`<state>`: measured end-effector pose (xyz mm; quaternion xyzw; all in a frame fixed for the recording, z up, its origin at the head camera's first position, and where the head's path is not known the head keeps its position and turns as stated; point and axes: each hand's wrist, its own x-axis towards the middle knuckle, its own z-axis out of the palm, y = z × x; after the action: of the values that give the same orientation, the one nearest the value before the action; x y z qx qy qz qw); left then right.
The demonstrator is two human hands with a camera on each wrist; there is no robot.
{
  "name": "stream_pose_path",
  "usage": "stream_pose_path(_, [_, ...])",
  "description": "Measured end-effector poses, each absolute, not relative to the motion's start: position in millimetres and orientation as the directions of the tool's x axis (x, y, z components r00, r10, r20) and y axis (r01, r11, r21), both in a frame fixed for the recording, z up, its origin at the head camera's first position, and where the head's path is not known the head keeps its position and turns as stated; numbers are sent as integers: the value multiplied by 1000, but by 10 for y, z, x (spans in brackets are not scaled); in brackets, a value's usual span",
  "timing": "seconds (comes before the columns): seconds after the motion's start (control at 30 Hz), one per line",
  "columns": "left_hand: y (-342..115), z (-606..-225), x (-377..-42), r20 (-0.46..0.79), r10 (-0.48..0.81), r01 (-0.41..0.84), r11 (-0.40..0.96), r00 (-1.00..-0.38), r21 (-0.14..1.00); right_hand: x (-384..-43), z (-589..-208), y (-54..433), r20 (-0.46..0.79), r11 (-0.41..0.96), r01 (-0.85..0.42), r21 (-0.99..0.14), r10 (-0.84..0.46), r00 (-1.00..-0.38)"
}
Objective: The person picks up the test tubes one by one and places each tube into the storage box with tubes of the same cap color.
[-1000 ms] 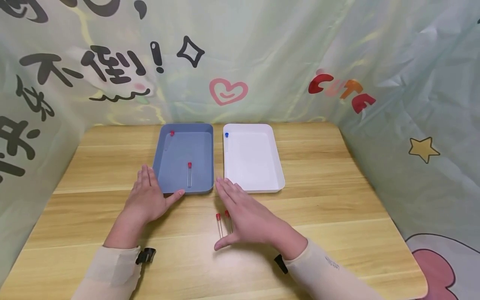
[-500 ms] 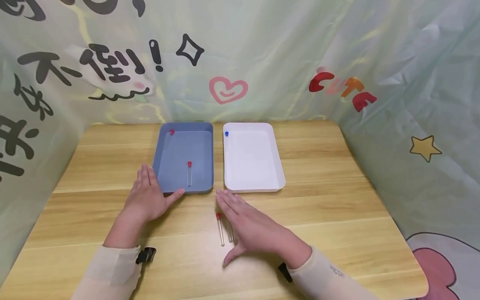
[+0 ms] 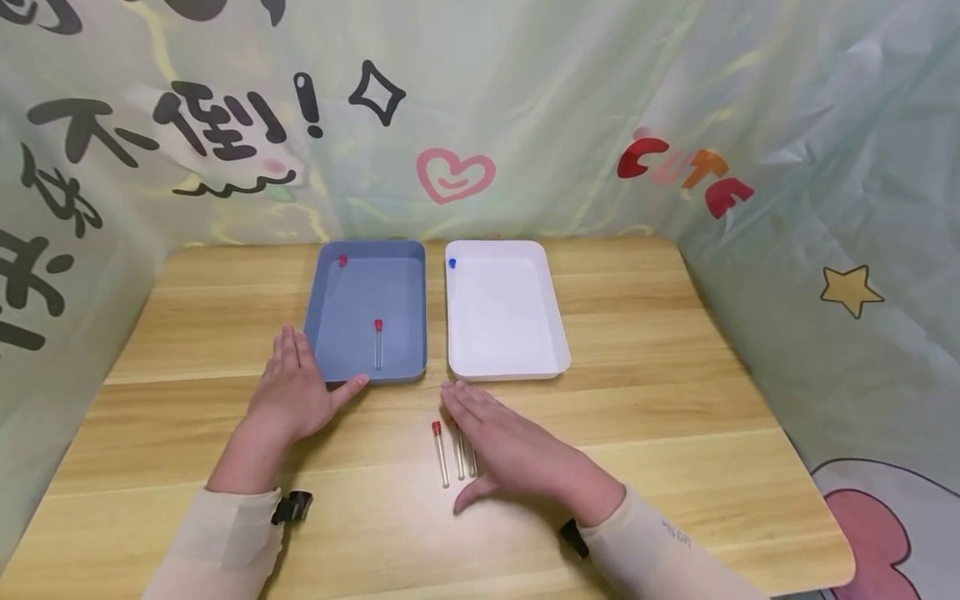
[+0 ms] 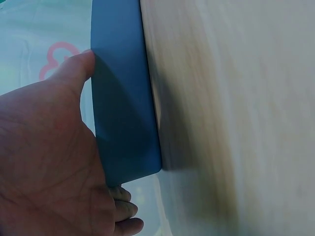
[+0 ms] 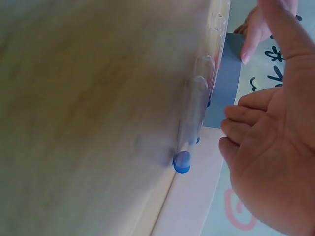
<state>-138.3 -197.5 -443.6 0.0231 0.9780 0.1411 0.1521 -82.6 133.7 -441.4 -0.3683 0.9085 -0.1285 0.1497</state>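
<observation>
My left hand (image 3: 292, 392) rests on the near left corner of a blue-grey tray (image 3: 401, 292). Its fingers lie straight along the side and the thumb touches the front rim (image 4: 93, 73). Over the wood table, my right hand (image 3: 517, 442) has straight fingers and a spread thumb, with nothing held. Beside and partly under it lie several clear test tubes; the leftmost test tube (image 3: 442, 458) has a red cap. The right wrist view shows a blue-capped test tube (image 5: 192, 113) at the near end of the row. The hand hides some caps in the head view.
Two red-capped tubes lie in the blue-grey tray: one near tube (image 3: 378, 346) and one at the back left, its cap (image 3: 342, 262) showing. A white tray (image 3: 502, 317) to the right holds a tube with a blue cap (image 3: 452, 264). A printed curtain (image 3: 540, 125) surrounds the table.
My right hand has drawn back from between the trays toward the right and front, showing more of the tubes beneath it. The left hand has stayed on the tray.
</observation>
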Motion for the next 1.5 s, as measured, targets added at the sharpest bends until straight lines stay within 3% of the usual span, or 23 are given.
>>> stream_pose_path(0.5, [-1986,-4404,-1424,-278,84,-4,953,-957,304,-938,-4417,1348,-247,728,-594,-343,-680,-691])
stream_pose_path(1.5, [-1975,-4442,-1368,-279,88,1,954,-956,299,-870,-4510,1231,-285,744,-632,-215,-667,-689])
